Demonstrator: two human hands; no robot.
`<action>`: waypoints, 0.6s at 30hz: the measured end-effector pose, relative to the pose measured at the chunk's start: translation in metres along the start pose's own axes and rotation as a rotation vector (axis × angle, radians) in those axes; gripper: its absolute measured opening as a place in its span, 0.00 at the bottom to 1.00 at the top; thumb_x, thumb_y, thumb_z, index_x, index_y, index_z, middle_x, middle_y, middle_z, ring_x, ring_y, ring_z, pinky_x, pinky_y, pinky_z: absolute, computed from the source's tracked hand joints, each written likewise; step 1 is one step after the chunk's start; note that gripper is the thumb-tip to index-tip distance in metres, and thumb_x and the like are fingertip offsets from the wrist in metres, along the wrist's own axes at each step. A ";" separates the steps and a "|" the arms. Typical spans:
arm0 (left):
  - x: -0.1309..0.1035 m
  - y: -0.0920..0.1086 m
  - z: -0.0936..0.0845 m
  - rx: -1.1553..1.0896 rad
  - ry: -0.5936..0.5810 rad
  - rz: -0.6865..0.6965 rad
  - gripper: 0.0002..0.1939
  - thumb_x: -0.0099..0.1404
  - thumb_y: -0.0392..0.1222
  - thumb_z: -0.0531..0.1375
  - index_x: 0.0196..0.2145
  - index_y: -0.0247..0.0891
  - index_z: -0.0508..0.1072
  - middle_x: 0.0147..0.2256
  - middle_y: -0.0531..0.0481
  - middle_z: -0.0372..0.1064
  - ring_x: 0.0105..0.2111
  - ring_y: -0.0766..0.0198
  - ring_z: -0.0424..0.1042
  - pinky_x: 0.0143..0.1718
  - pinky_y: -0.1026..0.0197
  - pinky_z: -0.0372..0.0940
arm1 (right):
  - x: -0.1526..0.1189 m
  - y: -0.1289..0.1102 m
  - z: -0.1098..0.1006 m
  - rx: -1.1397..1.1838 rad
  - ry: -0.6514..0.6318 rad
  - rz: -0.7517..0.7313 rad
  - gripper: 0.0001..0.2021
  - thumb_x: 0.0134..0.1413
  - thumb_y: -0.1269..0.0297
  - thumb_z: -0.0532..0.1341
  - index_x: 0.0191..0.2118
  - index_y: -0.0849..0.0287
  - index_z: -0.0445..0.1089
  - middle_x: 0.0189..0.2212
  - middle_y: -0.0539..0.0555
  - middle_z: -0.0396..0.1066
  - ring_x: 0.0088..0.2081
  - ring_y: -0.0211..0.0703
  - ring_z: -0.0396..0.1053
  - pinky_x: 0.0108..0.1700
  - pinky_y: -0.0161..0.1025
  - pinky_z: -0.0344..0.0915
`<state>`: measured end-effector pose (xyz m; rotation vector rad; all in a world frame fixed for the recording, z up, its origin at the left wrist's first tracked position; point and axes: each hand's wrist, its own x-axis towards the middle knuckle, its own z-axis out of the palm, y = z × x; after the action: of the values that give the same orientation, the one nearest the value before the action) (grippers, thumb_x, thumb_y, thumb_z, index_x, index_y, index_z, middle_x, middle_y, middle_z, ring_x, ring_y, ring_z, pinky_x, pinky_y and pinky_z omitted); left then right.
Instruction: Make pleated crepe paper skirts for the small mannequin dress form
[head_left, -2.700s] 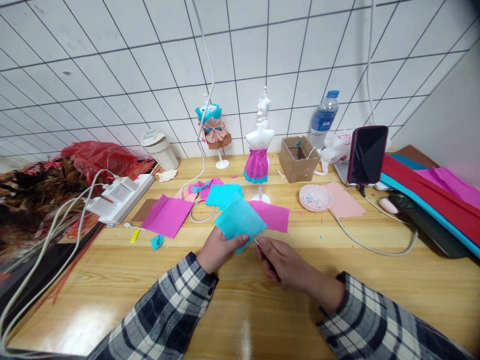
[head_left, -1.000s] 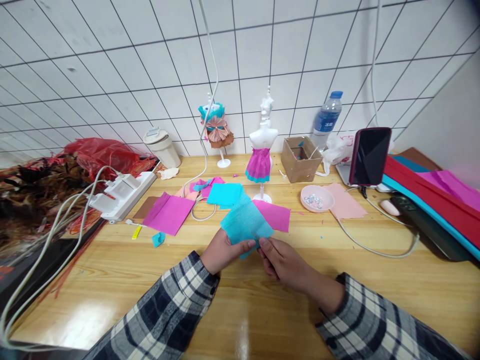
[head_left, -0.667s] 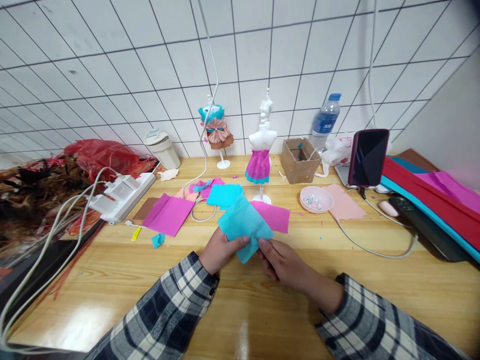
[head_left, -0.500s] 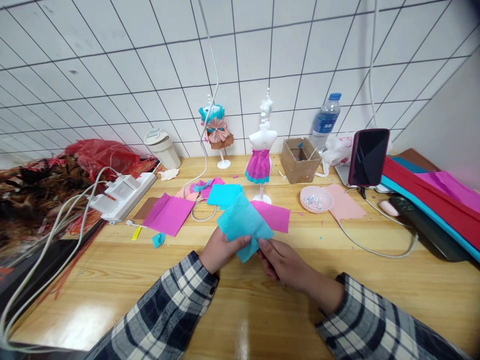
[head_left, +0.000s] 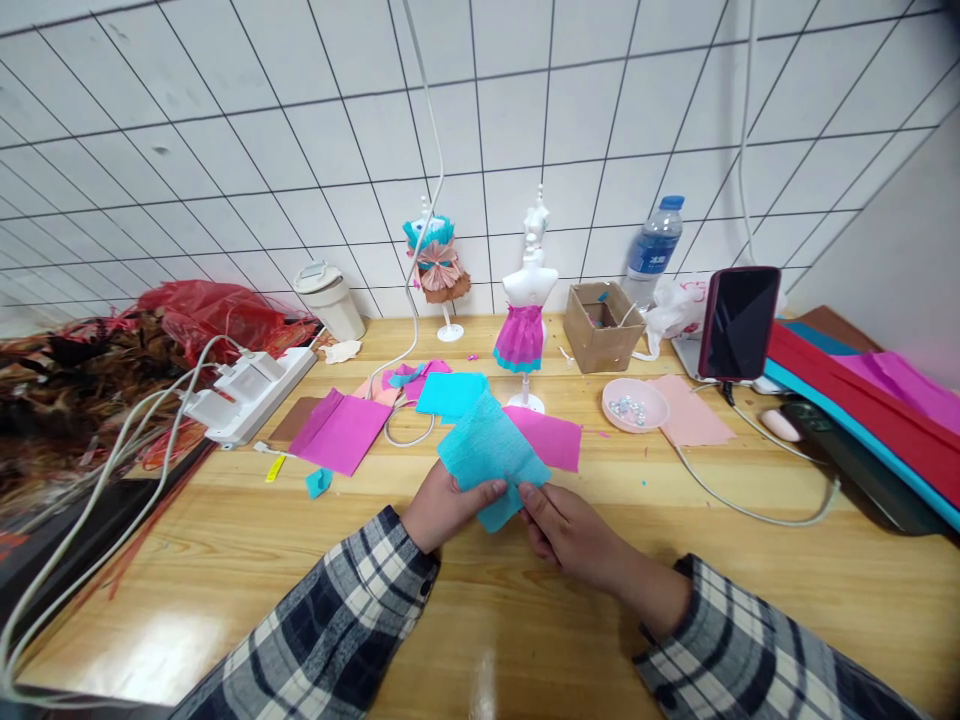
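Observation:
Between my hands is a turquoise piece of crepe paper (head_left: 491, 445), held tilted above the wooden table. My left hand (head_left: 450, 505) grips its lower left side, thumb on top and the other fingers hidden behind the paper. At the lower right edge, my right hand (head_left: 570, 530) pinches the paper between thumb and fingers. Just beyond stands a small white mannequin (head_left: 529, 288) wearing a magenta skirt (head_left: 519, 338) with a turquoise hem. Another turquoise sheet (head_left: 451, 395) and a magenta sheet (head_left: 551, 437) lie on the table behind the held piece.
A dressed mannequin (head_left: 437, 270), a cardboard box (head_left: 602, 330) and a water bottle (head_left: 654, 250) stand near the tiled wall. A pink dish of beads (head_left: 651, 408) and a propped phone (head_left: 739, 322) are at right. A power strip (head_left: 259, 395) with cables lies at left.
The whole view has shifted slightly, with everything sitting a little lower in the picture. Both hands keep their hold on the turquoise crepe paper, almost unmoved.

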<state>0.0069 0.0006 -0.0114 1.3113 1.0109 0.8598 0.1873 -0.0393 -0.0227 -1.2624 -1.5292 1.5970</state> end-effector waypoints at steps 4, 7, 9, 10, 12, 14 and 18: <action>0.000 0.000 0.000 -0.014 0.002 -0.008 0.23 0.51 0.50 0.70 0.43 0.37 0.72 0.42 0.43 0.77 0.44 0.48 0.75 0.46 0.47 0.69 | 0.000 -0.001 -0.001 0.003 -0.002 -0.003 0.32 0.52 0.27 0.43 0.26 0.55 0.55 0.13 0.43 0.54 0.16 0.33 0.52 0.19 0.34 0.49; 0.000 0.000 -0.001 -0.015 -0.004 -0.007 0.23 0.52 0.51 0.69 0.42 0.37 0.72 0.42 0.43 0.77 0.44 0.48 0.75 0.46 0.47 0.69 | -0.001 -0.002 -0.001 0.016 -0.010 0.039 0.32 0.52 0.27 0.42 0.27 0.55 0.55 0.12 0.42 0.54 0.15 0.33 0.52 0.18 0.33 0.49; 0.000 0.000 -0.001 -0.016 -0.012 -0.008 0.23 0.52 0.51 0.69 0.42 0.37 0.73 0.42 0.43 0.77 0.43 0.49 0.75 0.46 0.47 0.70 | -0.002 -0.003 -0.001 0.027 -0.020 0.077 0.31 0.53 0.28 0.41 0.27 0.55 0.55 0.12 0.42 0.55 0.14 0.32 0.51 0.16 0.32 0.50; 0.000 -0.001 -0.002 -0.014 -0.015 -0.008 0.23 0.52 0.51 0.69 0.42 0.36 0.73 0.43 0.43 0.77 0.43 0.49 0.75 0.46 0.48 0.70 | -0.003 -0.004 -0.001 0.030 -0.026 0.096 0.31 0.53 0.28 0.41 0.28 0.55 0.56 0.12 0.42 0.55 0.13 0.32 0.50 0.15 0.32 0.49; 0.000 -0.002 -0.002 -0.001 -0.026 0.006 0.25 0.53 0.51 0.69 0.45 0.36 0.72 0.44 0.42 0.77 0.44 0.49 0.75 0.46 0.48 0.69 | -0.003 -0.004 -0.001 0.030 -0.030 0.123 0.31 0.54 0.29 0.42 0.27 0.55 0.56 0.12 0.42 0.55 0.12 0.32 0.50 0.14 0.31 0.49; 0.000 -0.004 -0.002 0.017 -0.054 0.032 0.26 0.53 0.50 0.69 0.47 0.37 0.72 0.47 0.42 0.76 0.46 0.49 0.74 0.47 0.48 0.69 | -0.003 -0.003 -0.001 0.015 -0.034 0.131 0.32 0.54 0.29 0.41 0.24 0.55 0.56 0.12 0.43 0.55 0.12 0.31 0.51 0.13 0.31 0.50; 0.000 -0.005 0.000 0.052 -0.106 0.066 0.27 0.55 0.50 0.68 0.50 0.37 0.70 0.48 0.43 0.75 0.48 0.49 0.73 0.49 0.48 0.68 | -0.002 -0.001 -0.001 -0.020 -0.032 0.129 0.35 0.54 0.28 0.40 0.17 0.56 0.55 0.11 0.45 0.55 0.11 0.31 0.52 0.13 0.31 0.51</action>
<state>0.0064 0.0004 -0.0163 1.4260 0.9171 0.8095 0.1889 -0.0409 -0.0210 -1.3771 -1.5129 1.6937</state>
